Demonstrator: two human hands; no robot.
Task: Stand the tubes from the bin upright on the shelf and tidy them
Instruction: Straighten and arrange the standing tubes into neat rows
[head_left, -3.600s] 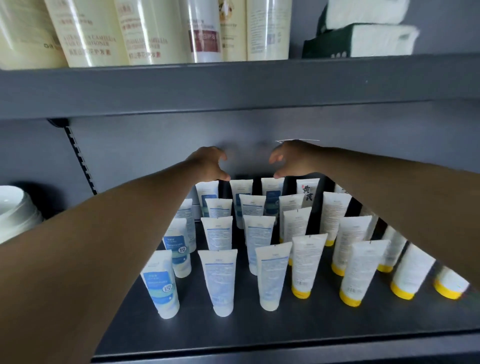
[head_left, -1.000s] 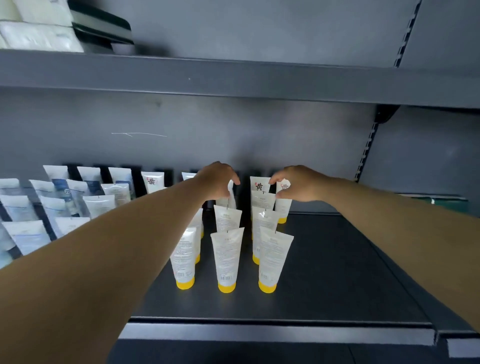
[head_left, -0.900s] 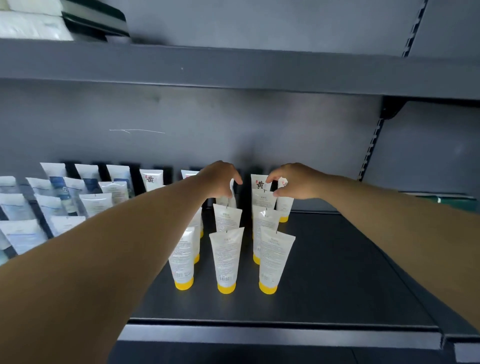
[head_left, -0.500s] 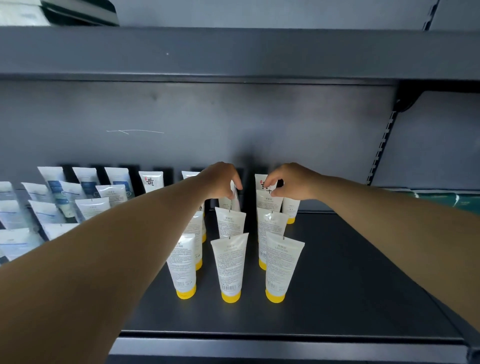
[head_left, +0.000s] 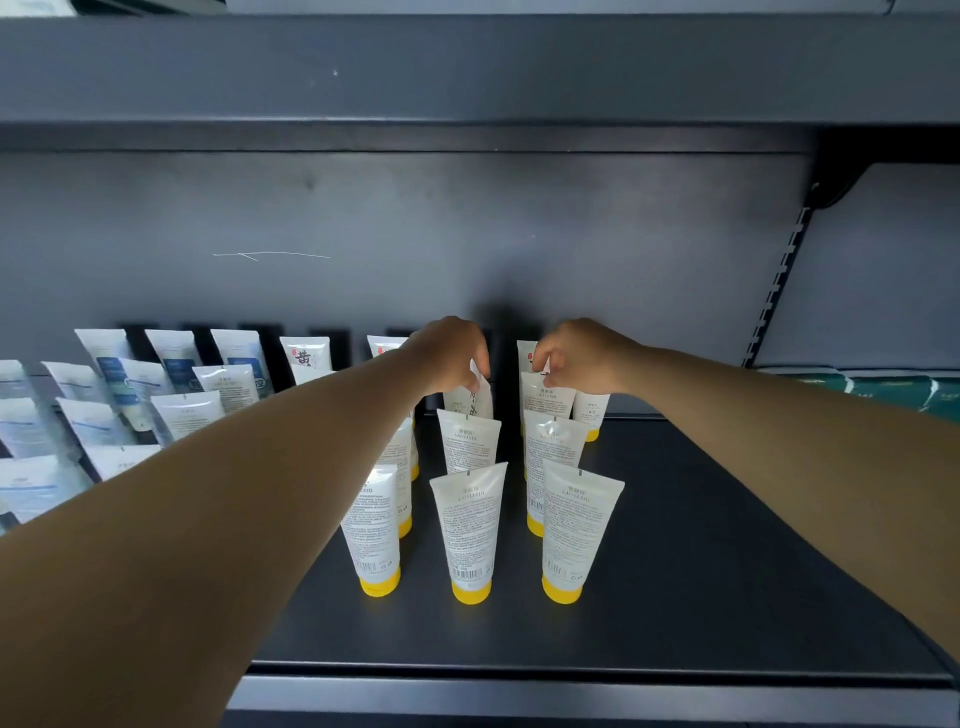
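Several white tubes with yellow caps stand cap-down in rows on the dark shelf (head_left: 701, 545); the front row's middle tube (head_left: 470, 530) faces me. My left hand (head_left: 452, 353) reaches to the back of the rows and pinches the top of a tilted rear tube (head_left: 475, 397). My right hand (head_left: 582, 356) pinches the top edge of another rear tube (head_left: 545, 397) in the neighbouring row. Both forearms stretch over the shelf. The bin is out of view.
More white tubes with blue labels (head_left: 182, 415) stand in rows at the left, partly behind my left arm. An upper shelf (head_left: 467, 78) hangs overhead. Dark green packs (head_left: 883, 389) lie at the far right. A slotted upright (head_left: 779, 280) runs up the back wall.
The view has tipped slightly down and closer. Both hands have dropped a little onto the tops of the rear yellow-capped tubes, with the fingertips closing on them.
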